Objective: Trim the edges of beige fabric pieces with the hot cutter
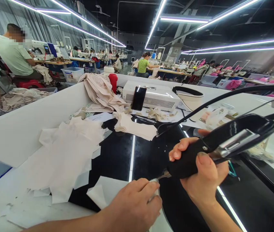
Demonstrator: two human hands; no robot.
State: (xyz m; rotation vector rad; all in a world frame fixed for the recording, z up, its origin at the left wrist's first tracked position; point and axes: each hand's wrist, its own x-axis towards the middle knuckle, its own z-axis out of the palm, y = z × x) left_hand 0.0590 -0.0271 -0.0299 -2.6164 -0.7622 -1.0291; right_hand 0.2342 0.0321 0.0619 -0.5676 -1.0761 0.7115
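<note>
My right hand (204,177) is wrapped round the thick handle of a black hand-held tool (184,162) with a silver metal part along its side. Its narrow metal tip points left and ends close to the fingertips of my left hand (137,203). Those fingers are bent and pinch a white fabric piece (111,190) against the glossy black work surface (117,154). Part of the fabric lies hidden under my left hand. To the left spreads a heap of thin white cut pieces (64,158).
A stack of cream fabric pieces (137,127) lies ahead, before a phone (138,98) and a white vented box (153,93). Draped beige fabric (100,88) and a red container (113,83) stand back left. A black cable (211,100) arches over the right side. Co-workers sit beyond the partition.
</note>
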